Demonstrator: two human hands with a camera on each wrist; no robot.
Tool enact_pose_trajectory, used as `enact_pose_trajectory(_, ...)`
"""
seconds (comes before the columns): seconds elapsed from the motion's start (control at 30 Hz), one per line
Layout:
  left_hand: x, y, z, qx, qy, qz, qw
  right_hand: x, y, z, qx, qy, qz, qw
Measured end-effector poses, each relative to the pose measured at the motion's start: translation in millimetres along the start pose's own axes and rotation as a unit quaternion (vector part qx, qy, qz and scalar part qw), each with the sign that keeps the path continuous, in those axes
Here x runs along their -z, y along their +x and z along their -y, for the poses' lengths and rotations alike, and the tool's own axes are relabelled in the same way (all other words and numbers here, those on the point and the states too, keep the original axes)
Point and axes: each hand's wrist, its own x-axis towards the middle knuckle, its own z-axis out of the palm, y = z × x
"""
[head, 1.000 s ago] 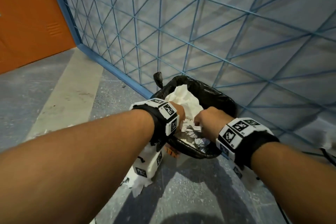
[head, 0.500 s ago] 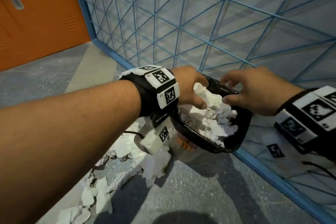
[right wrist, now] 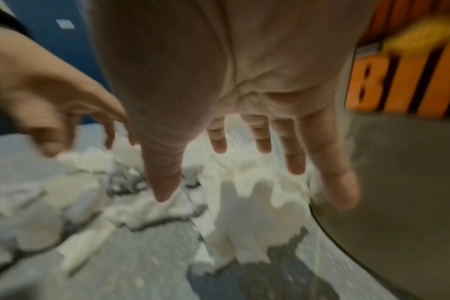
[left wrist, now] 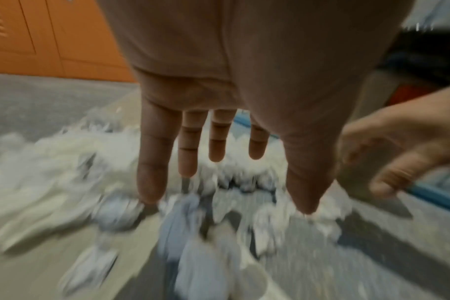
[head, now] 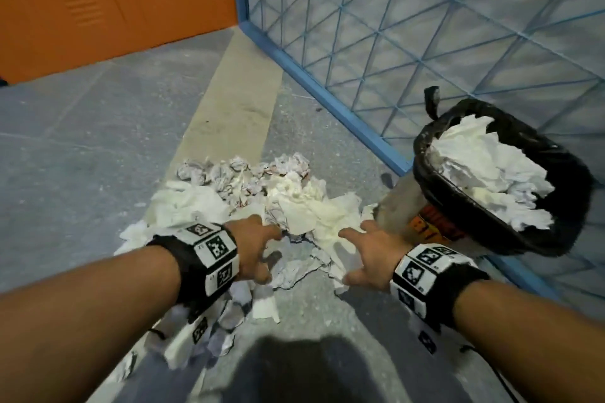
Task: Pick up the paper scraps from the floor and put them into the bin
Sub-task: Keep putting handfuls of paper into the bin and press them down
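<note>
Covering grey floor (head: pixel 82 173), paper scraps (head: pixel 294 203) near orange lockers (head: pixel 98 3).

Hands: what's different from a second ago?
Both came away from the bin, where they pushed paper in, down to the scrap pile on the floor. Left hand and right hand are open, empty. Bin unmoved, still full.

Bare forearms; each wrist wears a black wristband (head: pixel 193 258) carrying white blocks printed with black square markers (head: pixel 422 268).
</note>
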Motion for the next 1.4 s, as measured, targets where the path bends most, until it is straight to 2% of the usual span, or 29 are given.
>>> enact_pose_trajectory(0.1, -55, 4, 8, 0.024, 0.028, 0.053, 0.998, -22, 36, -5, -0.056, 0.000, 0.028, 0.998)
enact_pose_trajectory(0.17, -81, 6, 8, 0.039, 0.002, 0.049, 0.998, -34, 52, -3, -0.068, 0.029, 0.022, 0.997)
enact_pose_trajectory(0.27, -108, 11, 6, 0.051, -0.030, 0.020, 0.998, -58, 59, 18, -0.048, 0.064, -0.005, 0.997)
enact_pose_trajectory(0.43, -123, 25, 0, 0.073, -0.073, -0.015, 0.995, -85, 56, 41, -0.013, 0.096, -0.058, 0.994)
enact_pose_trajectory(0.53, -125, 29, -3, 0.051, -0.045, -0.036, 0.997, -88, 55, 41, -0.007, 0.097, -0.048, 0.994)
enact_pose_trajectory(0.67, -118, 29, -5, 0.036, -0.028, -0.024, 0.999, -79, 41, 36, 0.021, 0.099, -0.018, 0.995)
enact_pose_trajectory(0.77, -100, 16, -3, 0.012, -0.021, -0.034, 0.999, -57, 18, 30, 0.056, 0.091, -0.004, 0.994)
enact_pose_trajectory(0.9, -48, -15, 0, -0.033, -0.013, -0.105, 0.994, -14, -25, 22, 0.097, 0.081, -0.046, 0.991)
enact_pose_trajectory(0.97, -8, -31, 0, -0.061, -0.056, -0.156, 0.984, 14, -52, 17, 0.116, 0.097, -0.088, 0.985)
enact_pose_trajectory(1.07, 64, -48, -11, -0.105, -0.019, -0.299, 0.948, 62, -92, 2, 0.125, 0.119, -0.172, 0.970)
enact_pose_trajectory(1.13, 112, -57, -34, -0.124, 0.003, -0.340, 0.932, 95, -116, -16, 0.112, 0.117, -0.239, 0.957)
enact_pose_trajectory(1.2, 149, -57, -62, -0.166, -0.005, -0.394, 0.904, 126, -134, -42, 0.075, 0.102, -0.311, 0.942)
enact_pose_trajectory(1.3, 188, -42, -117, -0.212, -0.033, -0.457, 0.863, 155, -145, -98, -0.015, 0.066, -0.385, 0.920)
enact_pose_trajectory(1.33, 196, -34, -137, -0.216, -0.039, -0.457, 0.862, 158, -142, -117, -0.043, 0.046, -0.388, 0.920)
enact_pose_trajectory(1.4, 199, -14, -176, -0.217, -0.022, -0.424, 0.879, 155, -132, -146, -0.080, 0.020, -0.364, 0.928)
